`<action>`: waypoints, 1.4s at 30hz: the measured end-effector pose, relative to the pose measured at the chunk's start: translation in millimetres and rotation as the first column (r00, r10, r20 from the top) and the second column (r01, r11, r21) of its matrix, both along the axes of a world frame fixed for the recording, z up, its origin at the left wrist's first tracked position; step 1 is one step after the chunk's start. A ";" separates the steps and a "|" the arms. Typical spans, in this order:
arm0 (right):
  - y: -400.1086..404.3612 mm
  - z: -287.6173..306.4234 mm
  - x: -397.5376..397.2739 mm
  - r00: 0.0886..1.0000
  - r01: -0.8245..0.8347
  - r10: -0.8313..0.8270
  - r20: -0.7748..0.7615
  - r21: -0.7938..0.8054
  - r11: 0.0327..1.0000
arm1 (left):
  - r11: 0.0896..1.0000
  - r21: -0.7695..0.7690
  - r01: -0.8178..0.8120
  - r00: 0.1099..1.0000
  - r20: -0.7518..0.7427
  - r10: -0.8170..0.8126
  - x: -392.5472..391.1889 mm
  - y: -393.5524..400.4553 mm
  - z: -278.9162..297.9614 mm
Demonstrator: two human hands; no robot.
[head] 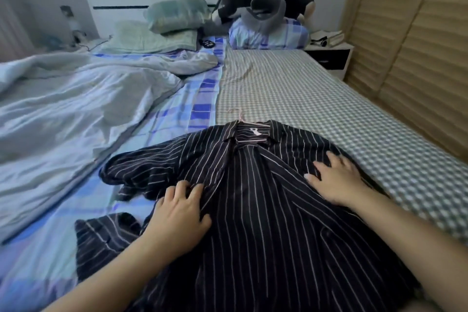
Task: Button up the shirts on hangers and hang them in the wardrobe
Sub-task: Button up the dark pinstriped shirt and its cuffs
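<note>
Rumpled duvet (76,109); green pillows (174,14); plush cat (266,0); nightstand (329,58).

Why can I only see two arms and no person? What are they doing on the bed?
The camera sits on the person's head and looks down, so you see only their own arms. There is just this one picture. A dark striped shirt lies spread on the bed, with a pink hanger poking out at its collar. The left hand and the right hand both rest on the cloth; neither seems to be gripping anything. Farther back are pillows, a rumpled quilt and a plush toy. The slatted wooden doors stand on the right.
</note>
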State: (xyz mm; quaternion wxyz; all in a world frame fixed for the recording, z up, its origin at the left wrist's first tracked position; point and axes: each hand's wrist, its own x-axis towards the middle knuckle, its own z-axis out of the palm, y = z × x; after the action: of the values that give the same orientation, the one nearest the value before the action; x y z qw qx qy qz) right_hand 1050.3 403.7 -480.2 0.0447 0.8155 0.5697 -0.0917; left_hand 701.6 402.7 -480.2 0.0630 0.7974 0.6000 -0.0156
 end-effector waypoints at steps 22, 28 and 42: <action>-153.5 38.0 -12.9 0.958 0.022 -0.081 -0.274 -0.212 0.977 | 0.917 -0.387 0.097 0.954 0.298 0.025 8.2 -137.0 31.5; -180.5 85.9 -53.8 0.630 0.073 0.142 -0.764 0.240 0.968 | 0.829 -0.547 0.119 0.873 0.456 0.175 24.0 -154.4 -0.6; -95.3 36.1 16.5 0.926 0.348 -0.276 -0.257 0.297 0.889 | 0.951 -0.120 0.284 0.830 0.528 -0.182 31.4 -37.1 21.5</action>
State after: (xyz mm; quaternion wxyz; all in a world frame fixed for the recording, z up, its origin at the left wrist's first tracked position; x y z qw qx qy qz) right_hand 1066.8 308.4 -444.1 -0.1704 0.8781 0.4393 -0.0834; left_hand 733.0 365.6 -458.7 0.2941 0.8302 0.4551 0.1305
